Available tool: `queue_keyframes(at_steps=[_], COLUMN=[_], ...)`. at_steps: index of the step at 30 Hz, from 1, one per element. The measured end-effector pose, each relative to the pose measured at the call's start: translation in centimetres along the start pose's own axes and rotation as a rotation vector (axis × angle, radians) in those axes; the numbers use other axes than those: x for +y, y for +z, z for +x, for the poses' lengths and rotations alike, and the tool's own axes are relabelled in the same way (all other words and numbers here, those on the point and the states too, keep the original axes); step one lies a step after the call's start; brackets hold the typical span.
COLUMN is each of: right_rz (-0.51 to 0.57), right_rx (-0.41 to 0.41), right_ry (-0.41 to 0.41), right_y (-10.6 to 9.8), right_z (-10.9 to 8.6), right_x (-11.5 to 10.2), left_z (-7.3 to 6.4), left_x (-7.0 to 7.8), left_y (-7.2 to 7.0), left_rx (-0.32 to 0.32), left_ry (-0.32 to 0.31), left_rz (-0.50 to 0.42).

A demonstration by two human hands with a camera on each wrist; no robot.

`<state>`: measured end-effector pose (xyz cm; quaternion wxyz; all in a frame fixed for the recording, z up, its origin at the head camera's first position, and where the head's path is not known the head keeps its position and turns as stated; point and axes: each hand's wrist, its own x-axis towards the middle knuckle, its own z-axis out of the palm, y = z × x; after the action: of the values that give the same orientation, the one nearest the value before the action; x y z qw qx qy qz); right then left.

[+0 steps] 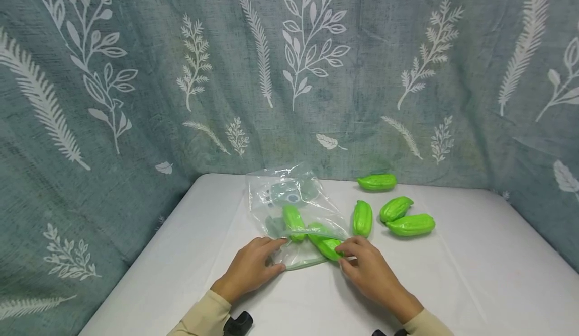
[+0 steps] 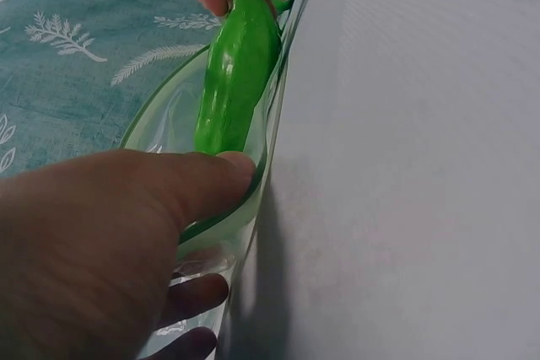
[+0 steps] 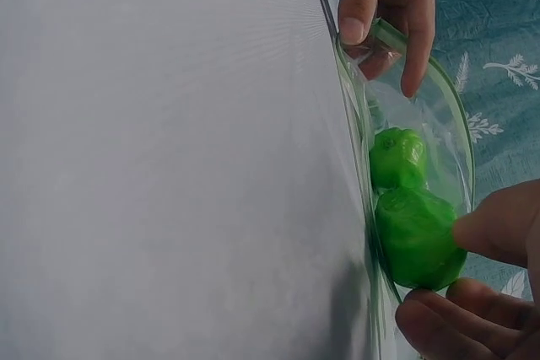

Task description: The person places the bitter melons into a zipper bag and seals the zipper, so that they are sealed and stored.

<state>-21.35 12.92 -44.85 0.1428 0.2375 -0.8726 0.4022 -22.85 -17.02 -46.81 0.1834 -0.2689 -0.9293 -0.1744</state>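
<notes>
A clear zip bag (image 1: 289, 185) with a green-edged mouth lies on the table, mouth toward me. My left hand (image 1: 254, 265) grips the left side of its mouth; in the left wrist view the thumb (image 2: 215, 179) lies over the rim with fingers below. At the mouth's right side my right hand (image 1: 368, 268) holds a green ridged vegetable (image 1: 329, 248) like a short cucumber, between thumb and fingers. Its far end reaches into the opening, seen in the left wrist view. Another green vegetable (image 1: 294, 223) lies inside the bag; the right wrist view shows it (image 3: 396, 158) beyond the held one.
Several more green vegetables lie right of the bag: one upright in view (image 1: 362, 219), one near the back edge (image 1: 377, 182), and a touching pair (image 1: 410, 225). A white cloth covers the table (image 1: 479, 265). A patterned teal curtain (image 1: 362, 84) hangs behind and at both sides.
</notes>
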Motion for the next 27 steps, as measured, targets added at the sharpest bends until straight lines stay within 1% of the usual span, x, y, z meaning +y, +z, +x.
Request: queue_keyframes(at_steps=[6, 10, 16, 21, 27], right_rz=[-0.001, 0.005, -0.013, -0.014, -0.015], right_rx=[0.011, 0.010, 0.008, -0.005, -0.003], right_ry=[0.040, 0.050, 0.048, 0.036, 0.044], right_y=[0.03, 0.03, 0.06, 0.06, 0.17], right_z=[0.04, 0.17, 0.44, 0.57, 0.56], right_x=[-0.10, -0.08, -0.11, -0.12, -0.16], left_z=[0.17, 0.14, 0.17, -0.07, -0.02], left_x=[0.19, 0.28, 0.27, 0.25, 0.22], left_y=[-0.19, -0.27, -0.29, -0.16, -0.12], left_rx=[-0.008, -0.012, -0.013, -0.010, 0.003], left_ry=[-0.003, -0.013, -0.017, -0.028, -0.014], left_rz=[-0.005, -0.008, -0.002, -0.004, -0.002])
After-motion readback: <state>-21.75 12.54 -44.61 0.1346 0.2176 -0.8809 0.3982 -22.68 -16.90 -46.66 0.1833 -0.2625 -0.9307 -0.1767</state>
